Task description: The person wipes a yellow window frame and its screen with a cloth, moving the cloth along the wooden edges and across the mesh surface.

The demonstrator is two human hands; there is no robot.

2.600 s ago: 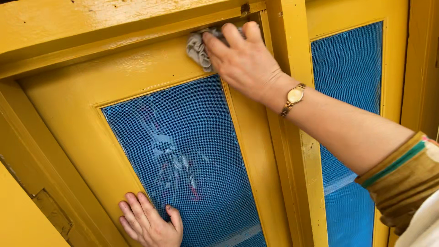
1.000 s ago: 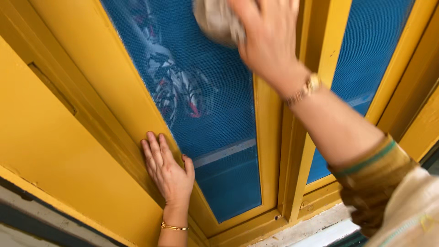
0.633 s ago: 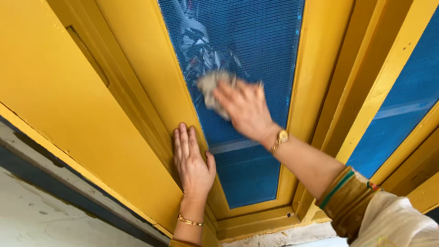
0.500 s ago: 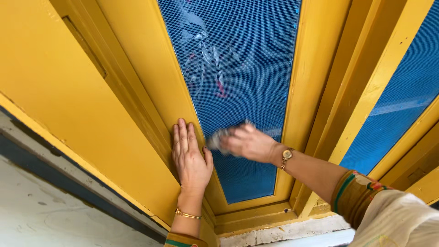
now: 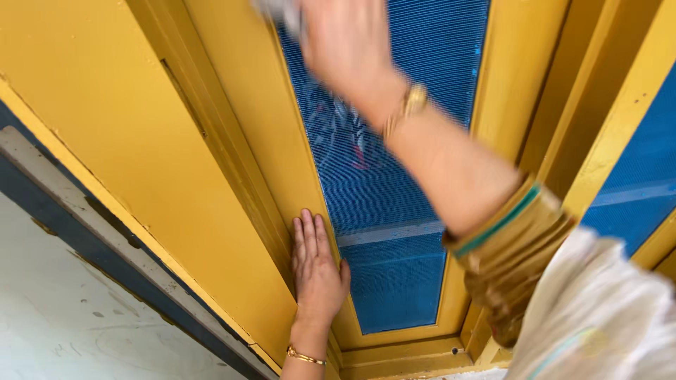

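Against a yellow window frame: a person wipes a blue mesh screen [image 5: 394, 176], seen from above.
Right hand: right hand [image 5: 345, 39] blurred near the top edge, fingers curled round a grey cloth [image 5: 282, 10] pressed to the upper mesh beside the frame [image 5: 232, 141].
Left hand: left hand [image 5: 318, 271] flat and open, fingers straight, palm braced on the frame's inner strip beside the lower mesh; it holds nothing.
Progress: judging by the cloth high on the panel, wiping is under way; no clear line between wiped and unwiped mesh shows, so the share left is uncertain.
Second panel: another blue mesh panel [image 5: 634, 176] at right, untouched by either hand.
Hard to see: most of the cloth is cut off by the picture's top; motion blur hides the grip; a sleeve [image 5: 514, 246] covers the lower right frame; patterned shapes behind the mesh cannot be identified.
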